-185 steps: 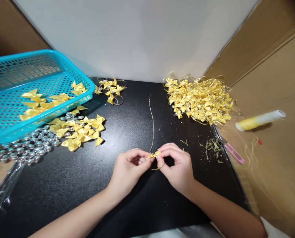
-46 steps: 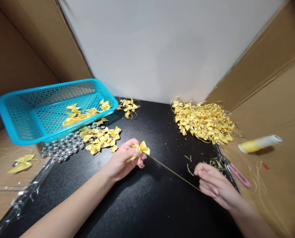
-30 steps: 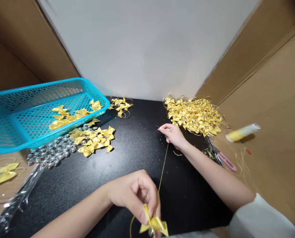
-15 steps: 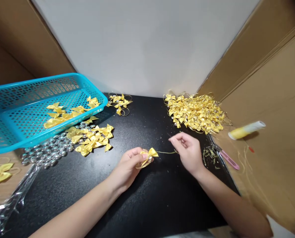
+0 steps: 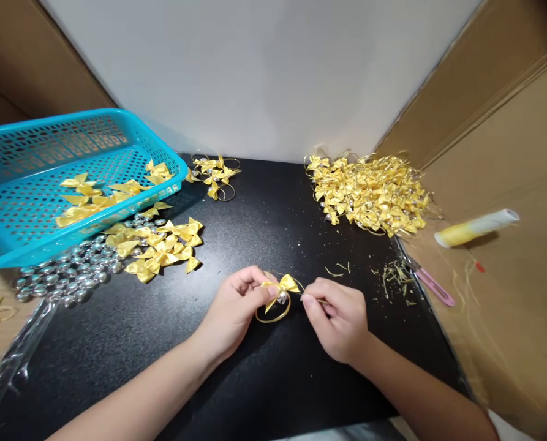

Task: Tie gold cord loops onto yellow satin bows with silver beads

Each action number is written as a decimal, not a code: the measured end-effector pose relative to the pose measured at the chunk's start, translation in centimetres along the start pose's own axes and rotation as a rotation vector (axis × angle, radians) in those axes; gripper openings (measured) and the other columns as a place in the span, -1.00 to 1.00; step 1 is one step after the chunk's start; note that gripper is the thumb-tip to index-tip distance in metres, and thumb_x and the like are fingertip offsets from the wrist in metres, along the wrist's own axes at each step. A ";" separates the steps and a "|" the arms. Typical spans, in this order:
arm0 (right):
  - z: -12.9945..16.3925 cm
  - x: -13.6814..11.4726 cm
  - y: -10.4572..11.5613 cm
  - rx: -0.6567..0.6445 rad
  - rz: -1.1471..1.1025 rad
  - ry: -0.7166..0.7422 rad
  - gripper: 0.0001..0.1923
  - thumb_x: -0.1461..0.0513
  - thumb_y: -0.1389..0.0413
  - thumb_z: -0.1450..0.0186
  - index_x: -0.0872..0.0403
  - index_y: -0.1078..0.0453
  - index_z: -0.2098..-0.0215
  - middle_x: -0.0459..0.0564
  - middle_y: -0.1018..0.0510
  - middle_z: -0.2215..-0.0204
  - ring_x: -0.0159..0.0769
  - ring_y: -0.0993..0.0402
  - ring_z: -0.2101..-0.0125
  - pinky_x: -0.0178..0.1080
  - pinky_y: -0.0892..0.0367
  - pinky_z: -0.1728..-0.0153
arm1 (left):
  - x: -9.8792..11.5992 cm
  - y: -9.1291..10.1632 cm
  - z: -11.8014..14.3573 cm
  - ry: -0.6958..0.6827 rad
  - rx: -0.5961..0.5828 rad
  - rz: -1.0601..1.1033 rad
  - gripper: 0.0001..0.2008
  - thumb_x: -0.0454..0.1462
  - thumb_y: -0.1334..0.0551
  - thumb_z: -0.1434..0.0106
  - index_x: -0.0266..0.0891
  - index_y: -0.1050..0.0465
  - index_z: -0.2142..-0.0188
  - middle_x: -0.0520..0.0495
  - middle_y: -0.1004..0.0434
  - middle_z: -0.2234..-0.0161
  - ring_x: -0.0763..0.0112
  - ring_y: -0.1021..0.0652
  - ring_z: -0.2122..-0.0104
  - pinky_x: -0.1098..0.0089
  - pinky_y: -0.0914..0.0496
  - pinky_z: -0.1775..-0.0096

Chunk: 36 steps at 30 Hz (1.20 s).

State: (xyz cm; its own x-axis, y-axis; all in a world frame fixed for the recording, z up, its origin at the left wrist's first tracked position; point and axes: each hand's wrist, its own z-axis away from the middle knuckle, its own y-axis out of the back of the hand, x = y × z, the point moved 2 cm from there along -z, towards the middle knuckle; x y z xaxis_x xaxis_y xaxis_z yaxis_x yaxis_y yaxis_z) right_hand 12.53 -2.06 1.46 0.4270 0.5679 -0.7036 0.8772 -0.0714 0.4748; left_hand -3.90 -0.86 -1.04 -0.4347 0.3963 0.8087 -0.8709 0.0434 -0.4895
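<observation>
Yellow bow [image 5: 289, 283] held over the middle of the black table [image 5: 255, 233], between the hands. Long axis runs roughly left to right, free wing pointing toward the right hand [image 5: 340, 313]. Surface satiny, folds crisp; silver bead [image 5: 282, 297] at the centre, near side; gold loop [image 5: 273, 320] curving toward the person. Left hand [image 5: 239, 306] pinches the bow's left wing. Right fingers curl closed on fine thread [image 5: 301, 285] just beside.
</observation>
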 end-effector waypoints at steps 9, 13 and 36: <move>-0.2 -0.2 0.0 -0.004 0.010 -0.015 -0.81 0.39 -0.01 -0.23 0.06 -0.30 0.51 -0.22 -0.22 0.70 -0.52 -0.06 0.72 -0.40 -0.05 0.69 | -0.1 0.0 0.1 -0.002 0.010 -0.025 -0.74 -0.24 -0.47 0.04 -0.26 -0.40 0.59 0.04 -0.50 0.54 0.49 -0.45 0.50 0.47 -0.31 0.39; -0.2 -0.4 0.0 -0.024 -0.012 -0.030 -0.80 0.40 0.00 -0.24 0.06 -0.31 0.50 -0.22 -0.20 0.70 -0.52 -0.06 0.72 -0.40 -0.06 0.68 | -0.2 0.1 0.1 0.001 -0.003 -0.021 -0.75 -0.25 -0.47 0.03 -0.25 -0.41 0.58 0.04 -0.52 0.52 0.48 -0.47 0.49 0.48 -0.33 0.37; 0.1 0.3 -0.2 -0.046 -0.007 -0.035 -0.85 0.42 -0.04 -0.26 0.11 -0.39 0.40 -0.20 -0.23 0.63 -0.52 -0.10 0.65 -0.40 -0.11 0.61 | -0.1 -0.2 0.1 0.052 -0.063 0.059 -0.78 -0.31 -0.46 -0.02 -0.25 -0.41 0.50 0.12 -0.51 0.53 0.59 -0.45 0.50 0.58 -0.29 0.41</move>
State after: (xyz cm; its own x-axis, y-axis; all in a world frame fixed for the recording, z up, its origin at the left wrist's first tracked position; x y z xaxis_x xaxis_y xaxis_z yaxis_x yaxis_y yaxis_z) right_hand 12.56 -1.96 1.06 0.4292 0.5394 -0.7244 0.8693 -0.0291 0.4934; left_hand -3.70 -0.98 -0.98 -0.4706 0.4472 0.7606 -0.8275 0.0755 -0.5564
